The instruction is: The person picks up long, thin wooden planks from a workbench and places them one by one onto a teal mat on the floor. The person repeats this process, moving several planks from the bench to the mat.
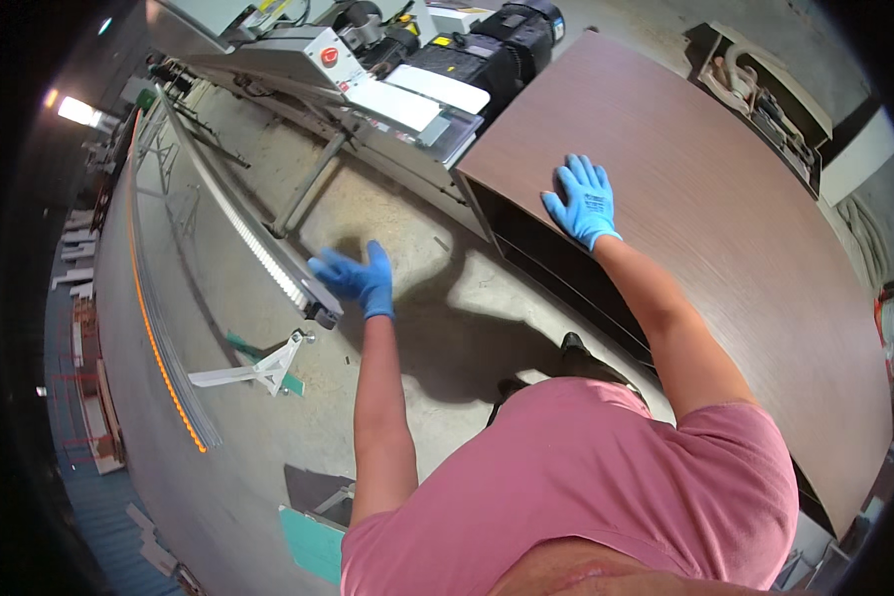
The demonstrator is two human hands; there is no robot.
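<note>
Right hand [582,202], blue-gloved, lies flat with fingers spread on the left edge of a brown panel [705,228], topmost of a stack filling the right side of the scene. Left hand [358,278], also gloved, is open and holds nothing, fingers loosely spread in the air just beside the near end of a roller rail [253,248] running away to the far left. A machine [368,70] stands beyond the panel's far-left corner, over concrete floor [447,328].

The person wears a pink shirt [586,477] with short sleeves. Both arms are bare below the sleeves. A bright blue glove covers the left hand [360,278], and another blue glove covers the right hand [583,202].
</note>
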